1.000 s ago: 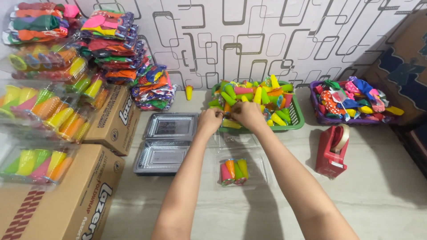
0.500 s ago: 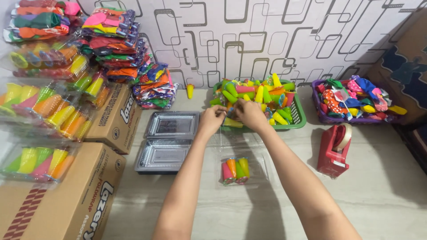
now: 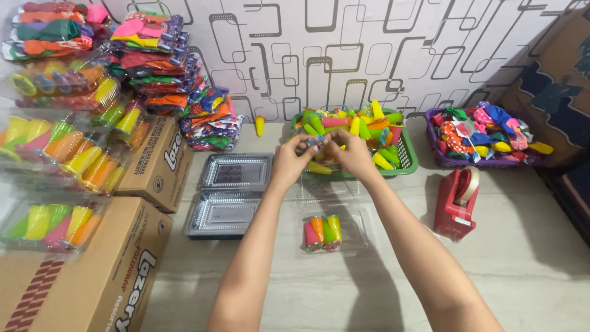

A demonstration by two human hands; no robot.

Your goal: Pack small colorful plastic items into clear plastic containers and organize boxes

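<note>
Both the left hand (image 3: pixel 294 158) and right hand (image 3: pixel 349 150) pinch a small blue toy (image 3: pixel 316 142) just before the green basket (image 3: pixel 410 161) of coloured cones. Nearer than that basket, a clear open box (image 3: pixel 359 237) holds four cones; left of it lie stacked empty trays (image 3: pixel 230 193); right of it sits a purple basket (image 3: pixel 444 161) of balloons.

Clear plastic packs (image 3: pixel 58 222) of bright cone-shaped pieces lie stacked on two brown cardboard boxes (image 3: pixel 104 270) with dark lettering at left. Behind them, against the patterned wall, sit piles of clear bags (image 3: pixel 157 61) filled with mixed colours. An open, empty clear clamshell tray (image 3: pixel 228 195) lies at the centre of the table. Just beside it, an open clear pack (image 3: pixel 335 230) holds four coloured pieces in red, orange, green and yellow.
</note>
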